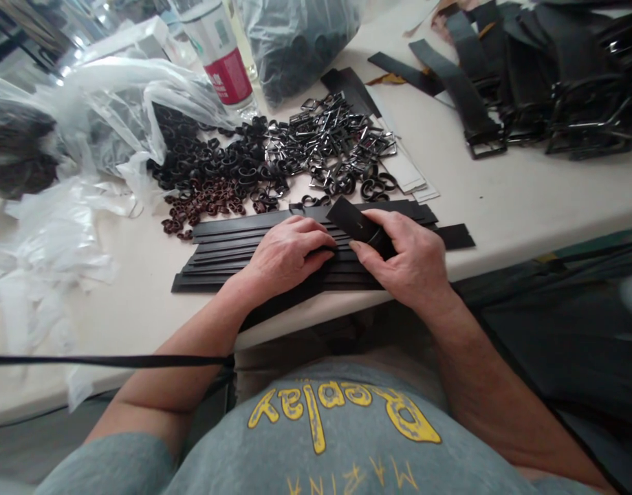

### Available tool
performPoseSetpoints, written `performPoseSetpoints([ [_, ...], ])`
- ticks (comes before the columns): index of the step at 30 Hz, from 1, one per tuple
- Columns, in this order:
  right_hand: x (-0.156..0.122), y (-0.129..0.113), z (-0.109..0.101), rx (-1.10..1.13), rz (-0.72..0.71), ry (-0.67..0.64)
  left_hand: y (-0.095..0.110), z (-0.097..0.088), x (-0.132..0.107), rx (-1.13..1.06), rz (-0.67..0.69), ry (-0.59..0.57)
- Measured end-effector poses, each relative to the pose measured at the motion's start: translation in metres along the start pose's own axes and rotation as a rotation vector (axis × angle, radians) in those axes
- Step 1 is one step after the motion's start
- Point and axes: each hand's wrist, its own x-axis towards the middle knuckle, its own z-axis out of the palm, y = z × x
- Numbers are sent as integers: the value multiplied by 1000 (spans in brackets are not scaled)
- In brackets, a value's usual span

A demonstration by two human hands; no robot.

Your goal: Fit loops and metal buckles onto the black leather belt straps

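In my right hand [411, 258] is the folded end of a black leather belt strap [353, 221], gripped between thumb and fingers. A dark band, maybe a belt loop, goes around that end near my thumb. My left hand [289, 254] lies over a row of flat black straps [227, 237], its thumb and fingers closed on a black strap edge. Whether both hands hold the same strap, I cannot tell. One black strap [282, 306] runs out under my left wrist along the table's front edge.
Behind the straps lie heaps of black belt loops [217, 161], small brown loops [205, 203] and metal buckles [329, 141]. A bottle [227, 72] and a filled plastic bag [300, 48] stand behind. Finished-looking buckled belts [553, 82] are piled at right; plastic bags [109, 110] lie left.
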Motion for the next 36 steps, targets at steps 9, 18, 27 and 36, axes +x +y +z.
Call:
performPoseSetpoints([
  [9,0,0,0,-2,-10,-2,1,-1,2,-14,-11,5],
  [18,0,1,1,-35,-15,5,-1,0,2,-39,1,16],
  [27,0,1,2,-58,-41,18,-2,1,2,-49,2,22],
  [36,0,0,1,-67,-37,13,-1,1,3,-34,8,23],
])
